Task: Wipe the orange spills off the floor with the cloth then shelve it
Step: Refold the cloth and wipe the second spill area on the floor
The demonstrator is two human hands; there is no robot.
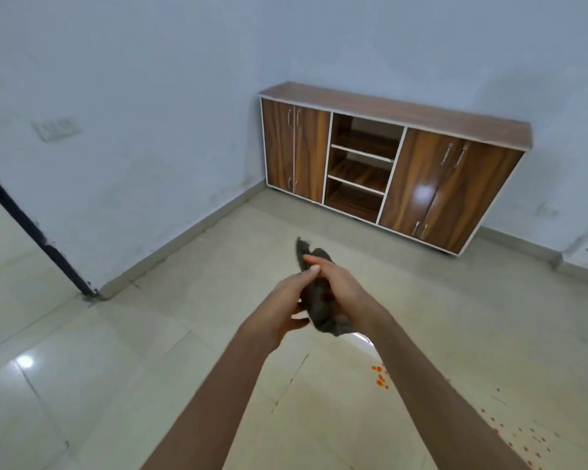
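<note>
Dark grey cloth (322, 308) is bunched up, held in mid-air at frame centre, w/ one corner sticking up on the far side. Left hand (282, 308) and right hand (346, 287) are pressed together w/ the cloth between them, fingers of both curled round it. On the tile floor (143, 337) below, near & right of the arms: orange spills (381, 379), more dots scattered further right. Far right vs. the hands, against the wall, a wood cabinet (455, 188) w/ closed doors either side of open middle shelves (362, 153). Black door frame (31, 232) at far left.
</note>
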